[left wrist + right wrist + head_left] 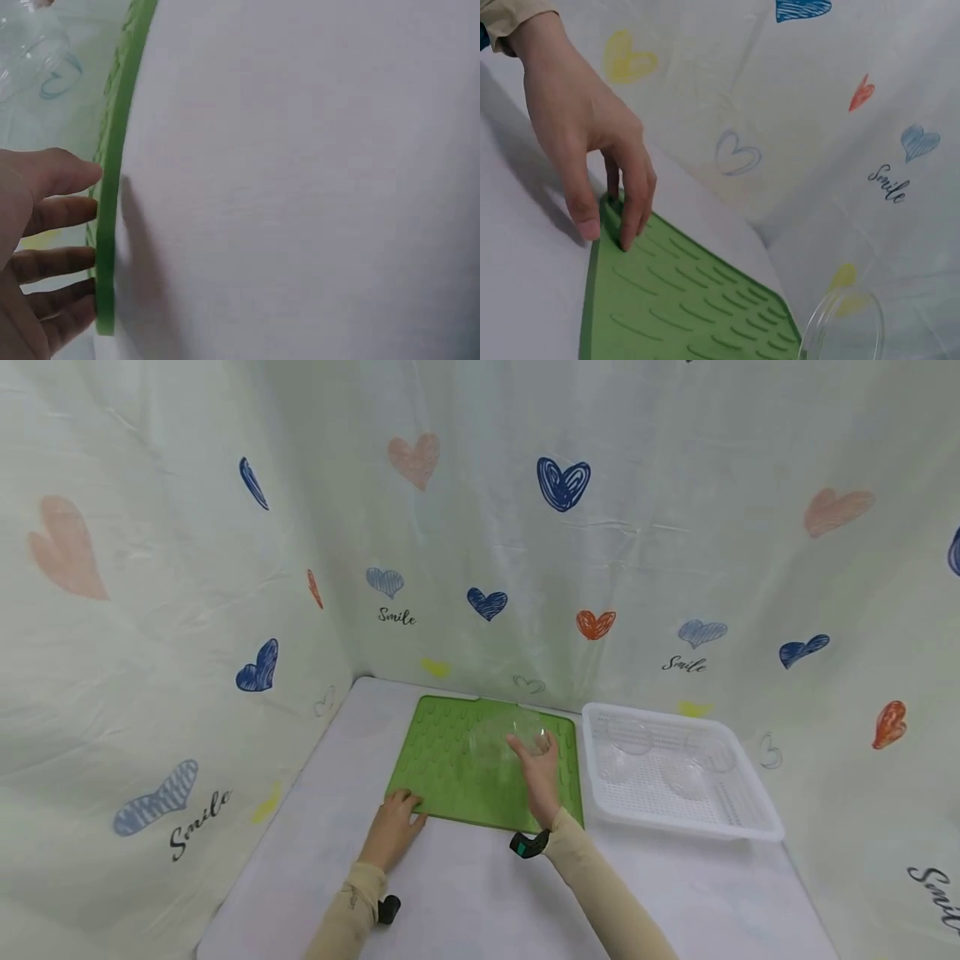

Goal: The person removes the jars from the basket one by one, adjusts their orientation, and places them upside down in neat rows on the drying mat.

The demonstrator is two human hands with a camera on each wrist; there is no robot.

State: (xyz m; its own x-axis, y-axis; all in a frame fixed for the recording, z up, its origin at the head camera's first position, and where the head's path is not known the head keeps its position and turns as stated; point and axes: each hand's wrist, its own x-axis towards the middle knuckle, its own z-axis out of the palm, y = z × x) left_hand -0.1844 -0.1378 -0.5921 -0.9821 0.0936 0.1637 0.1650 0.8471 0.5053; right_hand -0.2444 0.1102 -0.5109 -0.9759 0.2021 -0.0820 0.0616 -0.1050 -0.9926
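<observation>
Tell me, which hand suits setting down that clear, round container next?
Probably the right hand: it holds the clear, round container over the green, textured rectangular mat. The left hand touches the mat's near left corner.

From my station I see a long, close-fitting beige fabric sleeve (339,922) above the bare left hand (393,828), with a small dark marking (354,899) near its cuff (367,877). A rounded black device (389,909) sits just right of that cuff. Farther right of it, a matching beige fabric sleeve (603,889) adjoins a black wrist device (530,844) with a teal patch (521,849).
</observation>
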